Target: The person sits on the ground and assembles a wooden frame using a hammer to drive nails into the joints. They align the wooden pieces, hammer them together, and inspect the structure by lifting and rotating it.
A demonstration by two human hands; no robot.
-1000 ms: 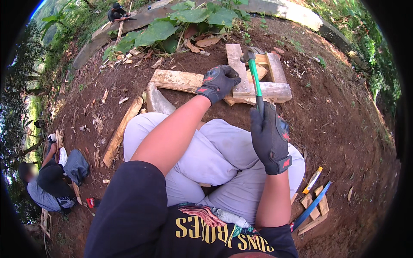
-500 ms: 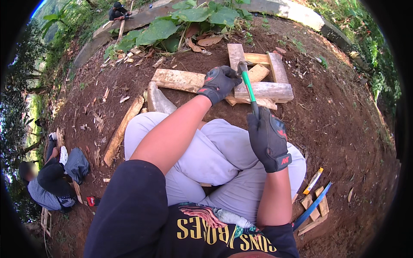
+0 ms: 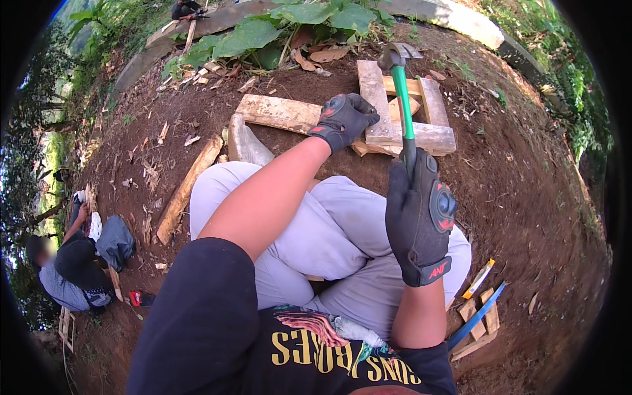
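Observation:
My right hand (image 3: 424, 214), in a black glove, is wrapped round the dark grip of a claw hammer (image 3: 402, 99) with a green shaft. The steel head is raised, away from the wood. Beneath and beside it lies a wooden frame (image 3: 432, 104) of short boards, roughly square, on the soil. My gloved left hand (image 3: 343, 122) is closed in a pinch at the frame's left board (image 3: 374, 95); what its fingertips hold, if anything, is hidden. Behind that hand a longer plank (image 3: 273, 113) runs off to the left.
A rough log piece (image 3: 189, 189) lies left of my crossed legs. At my right are a blue blade-like strip (image 3: 477, 317), a yellow-and-white tool (image 3: 478, 278) and wood offcuts (image 3: 492, 309). One person (image 3: 72, 270) sits at left, another (image 3: 186, 9) far back. Leafy plants (image 3: 250, 36) grow ahead.
My right hand has lifted the hammer; its head has risen from the frame's left board. My left hand stays pinched at that board. The view has shifted slightly.

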